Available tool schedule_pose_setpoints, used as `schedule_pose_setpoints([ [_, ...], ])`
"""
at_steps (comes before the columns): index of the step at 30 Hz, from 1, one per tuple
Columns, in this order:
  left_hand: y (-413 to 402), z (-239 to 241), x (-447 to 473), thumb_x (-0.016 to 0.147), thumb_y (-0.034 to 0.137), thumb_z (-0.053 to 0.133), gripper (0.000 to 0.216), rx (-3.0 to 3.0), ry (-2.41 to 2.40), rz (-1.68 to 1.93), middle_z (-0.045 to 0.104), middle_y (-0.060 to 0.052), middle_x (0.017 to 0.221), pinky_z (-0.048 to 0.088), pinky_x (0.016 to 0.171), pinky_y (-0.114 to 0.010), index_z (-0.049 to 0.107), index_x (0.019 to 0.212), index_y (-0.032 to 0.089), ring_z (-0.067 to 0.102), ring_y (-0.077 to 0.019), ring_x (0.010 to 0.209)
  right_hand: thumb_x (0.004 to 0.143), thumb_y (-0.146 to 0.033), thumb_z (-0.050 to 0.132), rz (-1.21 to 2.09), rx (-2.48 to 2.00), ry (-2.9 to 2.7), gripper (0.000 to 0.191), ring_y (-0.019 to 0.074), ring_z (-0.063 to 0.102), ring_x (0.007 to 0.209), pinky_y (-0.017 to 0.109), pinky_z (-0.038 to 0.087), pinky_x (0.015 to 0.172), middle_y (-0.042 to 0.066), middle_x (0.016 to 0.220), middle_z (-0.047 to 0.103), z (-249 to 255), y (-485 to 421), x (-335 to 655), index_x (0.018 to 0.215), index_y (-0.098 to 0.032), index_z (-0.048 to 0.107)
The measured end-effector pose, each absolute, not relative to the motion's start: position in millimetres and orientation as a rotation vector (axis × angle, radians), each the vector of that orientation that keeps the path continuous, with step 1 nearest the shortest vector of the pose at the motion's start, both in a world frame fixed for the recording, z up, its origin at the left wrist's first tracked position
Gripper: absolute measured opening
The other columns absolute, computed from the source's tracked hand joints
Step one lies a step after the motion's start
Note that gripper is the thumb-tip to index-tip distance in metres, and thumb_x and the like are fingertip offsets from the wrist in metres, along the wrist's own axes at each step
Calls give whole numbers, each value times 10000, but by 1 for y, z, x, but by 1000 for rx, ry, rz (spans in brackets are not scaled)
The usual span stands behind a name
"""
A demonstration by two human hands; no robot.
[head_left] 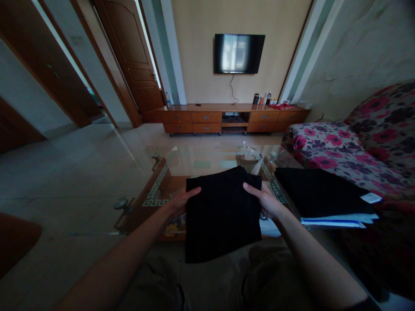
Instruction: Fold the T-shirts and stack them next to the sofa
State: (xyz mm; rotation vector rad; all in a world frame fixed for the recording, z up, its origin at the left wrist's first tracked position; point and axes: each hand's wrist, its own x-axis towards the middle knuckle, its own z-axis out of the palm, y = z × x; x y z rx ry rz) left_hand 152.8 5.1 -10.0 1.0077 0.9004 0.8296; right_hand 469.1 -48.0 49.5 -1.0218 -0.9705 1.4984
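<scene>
Looking at a black folded piece [223,216] (fabric at a guess, too dark to be sure) near the middle of the view, up in the air over the near edge of the glass tabletop [158,183]. Left hand [180,202] at the piece's 10 o'clock, right hand [265,202] at its 2 o'clock. Grip pinching the piece on both sides, thumbs on top, fingers mostly hidden. Probably spaced that wide to stretch the upper part flat, with the 6 o'clock end loose above the trouser legs [270,276]. Top edge a bit uneven, so maybe more than one layer in there.

Over at 3 o'clock, a black stack [324,190] with a white label [371,198] and pale and blue layers underneath. Can't tell whether resting on the tabletop or on the flowered sofa [327,136]. Handy spot either way, probably chosen for easy reach from the right.
</scene>
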Motion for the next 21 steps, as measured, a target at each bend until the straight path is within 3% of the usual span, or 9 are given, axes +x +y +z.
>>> schedule_pose_setpoints([
  [3, 0, 6, 151, 778, 444, 811, 529, 1003, 919, 852, 749, -139, 1161, 547, 1001, -472, 695, 1211, 162, 703, -315, 1095, 801, -364, 807, 1518, -1106, -952, 420, 252, 732, 1003, 367, 601, 905, 94, 1081, 766, 42, -41, 474, 1166, -191, 693],
  [7, 9, 16, 155, 756, 449, 828, 502, 1124, 1031, 989, 753, -134, 1147, 529, 1022, -459, 720, 1132, 136, 705, -299, 1077, 812, -389, 792, 1431, -1170, -1024, 381, 234, 728, 960, 373, 585, 917, 80, 1048, 765, 37, -32, 470, 1124, -192, 699],
  [11, 17, 33, 152, 825, 482, 750, 468, 1494, 1208, 1316, 746, -88, 1141, 532, 1005, -418, 705, 1165, 163, 684, -278, 1083, 831, -431, 757, 828, -1129, -1338, 374, 239, 662, 1067, 400, 500, 1023, 67, 1120, 723, 45, -23, 470, 1129, -213, 698],
  [14, 18, 41, 140, 905, 377, 666, 406, 1949, 1288, 1441, 665, -78, 1285, 477, 1069, -397, 676, 1281, 223, 617, -261, 1199, 839, -327, 723, 383, -1087, -1584, 349, 260, 558, 1225, 442, 396, 1116, 73, 1254, 640, 44, -16, 482, 1176, -248, 679],
  [17, 19, 22, 124, 903, 168, 603, 538, 2479, 1284, 1261, 542, -78, 1443, 401, 1135, -452, 581, 1422, 311, 517, -268, 1326, 819, -176, 640, 238, -1141, -1819, 351, 269, 514, 1238, 460, 393, 1087, 90, 1267, 587, 22, -11, 497, 1160, -250, 671],
  [21, 17, -36, 112, 865, -6, 477, 775, 2994, 1000, 577, 452, -58, 1558, 401, 1119, -479, 422, 1526, 396, 452, -260, 1402, 712, -52, 583, 329, -1351, -2207, 434, 246, 538, 1086, 393, 429, 977, 81, 1140, 586, -25, -12, 513, 1100, -225, 676],
])
